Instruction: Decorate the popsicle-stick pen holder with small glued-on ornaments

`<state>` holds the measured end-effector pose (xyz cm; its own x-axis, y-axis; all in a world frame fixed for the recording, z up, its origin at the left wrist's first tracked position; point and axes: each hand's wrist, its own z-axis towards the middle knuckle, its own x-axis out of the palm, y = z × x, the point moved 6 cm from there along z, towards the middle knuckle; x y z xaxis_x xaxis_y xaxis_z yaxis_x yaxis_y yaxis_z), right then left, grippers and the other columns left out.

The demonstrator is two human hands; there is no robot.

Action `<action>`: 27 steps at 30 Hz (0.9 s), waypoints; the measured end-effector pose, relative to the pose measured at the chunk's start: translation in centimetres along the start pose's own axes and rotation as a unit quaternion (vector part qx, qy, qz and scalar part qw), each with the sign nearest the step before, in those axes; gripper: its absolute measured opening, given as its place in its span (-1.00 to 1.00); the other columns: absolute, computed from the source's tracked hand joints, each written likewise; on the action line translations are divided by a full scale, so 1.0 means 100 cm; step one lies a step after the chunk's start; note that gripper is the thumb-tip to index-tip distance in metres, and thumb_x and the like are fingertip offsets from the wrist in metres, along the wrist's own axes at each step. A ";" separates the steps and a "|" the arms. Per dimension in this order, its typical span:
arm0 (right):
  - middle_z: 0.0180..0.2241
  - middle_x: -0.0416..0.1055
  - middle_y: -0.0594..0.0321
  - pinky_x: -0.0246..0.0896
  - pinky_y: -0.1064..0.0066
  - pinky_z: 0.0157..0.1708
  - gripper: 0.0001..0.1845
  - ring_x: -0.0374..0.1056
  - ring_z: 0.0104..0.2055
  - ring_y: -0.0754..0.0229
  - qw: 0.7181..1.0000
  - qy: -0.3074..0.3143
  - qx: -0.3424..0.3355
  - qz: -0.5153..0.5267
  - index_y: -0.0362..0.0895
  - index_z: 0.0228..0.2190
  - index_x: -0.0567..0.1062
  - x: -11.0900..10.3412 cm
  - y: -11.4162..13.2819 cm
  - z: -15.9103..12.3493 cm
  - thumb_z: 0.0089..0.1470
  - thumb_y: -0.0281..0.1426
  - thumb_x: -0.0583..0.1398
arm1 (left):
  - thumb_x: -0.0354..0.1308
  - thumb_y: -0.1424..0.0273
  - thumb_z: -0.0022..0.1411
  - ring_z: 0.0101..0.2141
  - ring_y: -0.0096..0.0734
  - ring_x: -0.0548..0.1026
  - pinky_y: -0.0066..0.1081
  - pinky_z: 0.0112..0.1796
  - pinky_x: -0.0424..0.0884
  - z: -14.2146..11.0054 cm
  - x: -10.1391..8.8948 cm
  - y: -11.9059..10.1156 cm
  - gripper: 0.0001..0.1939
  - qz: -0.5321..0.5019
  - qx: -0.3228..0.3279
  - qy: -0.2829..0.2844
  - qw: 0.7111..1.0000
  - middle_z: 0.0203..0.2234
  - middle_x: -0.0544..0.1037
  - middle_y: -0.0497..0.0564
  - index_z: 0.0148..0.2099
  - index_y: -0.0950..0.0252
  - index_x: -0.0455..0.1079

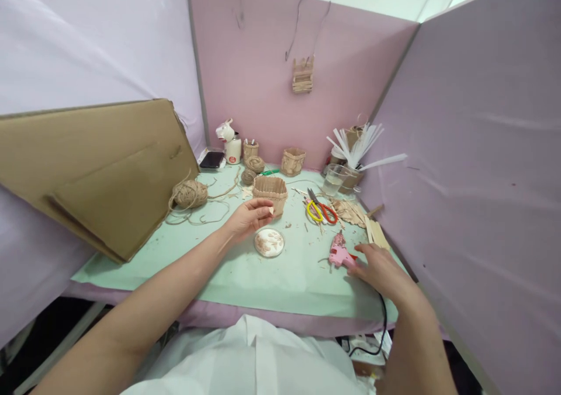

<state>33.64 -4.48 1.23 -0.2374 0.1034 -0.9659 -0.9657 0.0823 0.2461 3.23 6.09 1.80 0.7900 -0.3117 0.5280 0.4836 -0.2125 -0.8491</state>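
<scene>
My left hand (250, 218) is closed in a pinch on a small pale wood chip (271, 210). Just behind it stands a woven box-shaped basket (275, 190), partly hidden by my fingers. Below that hand lies a round white dish (269, 242) with brownish bits on it. My right hand (376, 269) has its thumb and fingers apart around the handle end of a pink glue gun (338, 252). The thumb seems to touch or nearly touch the handle. The gun lies on its side on the green tabletop cover (289, 293).
Scissors (322, 209) with yellow and red handles lie behind the glue gun among scraps. At left, a twine ball (190, 194) sits beside a large cardboard sheet (96, 173). White glue sticks (357, 144) and a clear cup (333, 180) stand back right. A black cord (384, 319) crosses the front edge.
</scene>
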 end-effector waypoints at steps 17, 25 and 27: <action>-0.21 0.47 0.12 0.30 0.34 -0.30 -0.62 0.37 -0.27 0.12 0.953 -0.013 -0.044 0.301 -0.09 -0.17 0.46 -0.018 0.003 -0.004 0.06 -0.11 0.13 | 0.43 0.49 -0.20 -0.41 -0.52 0.49 -0.47 -0.29 0.38 -0.002 0.003 -0.003 -0.67 -0.003 0.000 0.043 0.999 -0.47 0.53 -0.02 -0.31 0.35 0.47; -0.38 0.44 0.08 0.22 0.37 -0.52 -0.56 0.29 -0.49 0.20 0.842 -0.051 -0.069 0.533 -0.16 -0.21 0.46 -0.009 0.065 -0.014 0.16 -0.10 0.00 | 0.43 0.48 -0.20 -0.40 -0.52 0.48 -0.45 -0.29 0.34 -0.002 0.001 -0.002 -0.66 0.013 0.000 0.063 0.998 -0.44 0.53 -0.04 -0.29 0.33 0.47; -0.41 0.43 0.11 0.21 0.38 -0.53 -0.55 0.28 -0.51 0.21 0.845 -0.018 -0.102 0.524 -0.16 -0.24 0.46 -0.007 0.085 -0.020 0.17 -0.07 -0.01 | 0.43 0.48 -0.21 -0.41 -0.52 0.48 -0.44 -0.29 0.34 -0.002 0.001 -0.001 -0.66 0.017 -0.002 0.070 0.997 -0.45 0.53 -0.04 -0.29 0.33 0.47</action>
<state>25.43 -5.79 3.82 -0.9742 0.0439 -0.2215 -0.2254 -0.2463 0.9426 3.21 5.94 1.98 0.7450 -0.4454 0.4966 0.4556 -0.2041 -0.8665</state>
